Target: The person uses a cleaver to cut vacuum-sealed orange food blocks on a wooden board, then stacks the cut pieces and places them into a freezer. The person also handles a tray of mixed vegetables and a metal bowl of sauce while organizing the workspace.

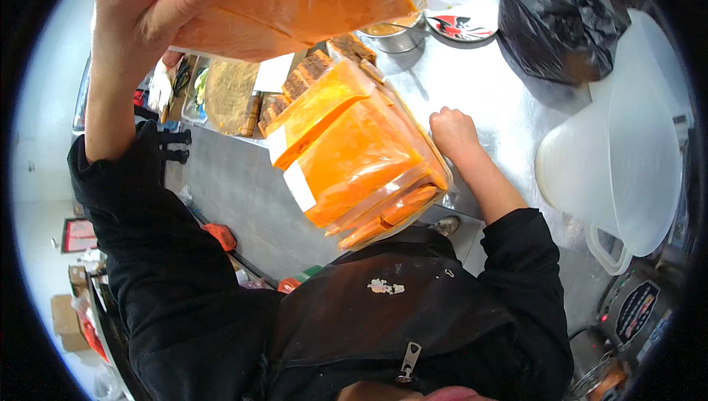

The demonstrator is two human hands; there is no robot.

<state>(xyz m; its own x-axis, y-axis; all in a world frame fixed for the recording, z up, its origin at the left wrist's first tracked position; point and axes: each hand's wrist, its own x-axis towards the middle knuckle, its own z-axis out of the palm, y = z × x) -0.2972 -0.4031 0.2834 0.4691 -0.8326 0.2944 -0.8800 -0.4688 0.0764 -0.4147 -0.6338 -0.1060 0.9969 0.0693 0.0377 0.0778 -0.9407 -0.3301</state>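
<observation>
My left hand [160, 8] is raised at the upper left, its thumb across a flat clear plastic pack of orange contents [298, 3]. Below that pack, similar orange packs [359, 158] with white labels lie stacked in a clear container [426, 146] at the table's near edge. Packs with dark brown and orange contents [307, 75] sit just beyond them. Beside the stack, my right hand [453, 133] rests on the steel table as a closed fist, with nothing seen in it. The raised pack hides part of the table, and its far edge is cut off by the frame.
A metal bowl [395, 41], a patterned round lid or plate [462, 14], a black plastic bag [558, 30] and a large translucent tub [614, 141] stand to the right. A round wooden board [227, 91] and a wooden-handled tool [251, 113] lie left of the stack.
</observation>
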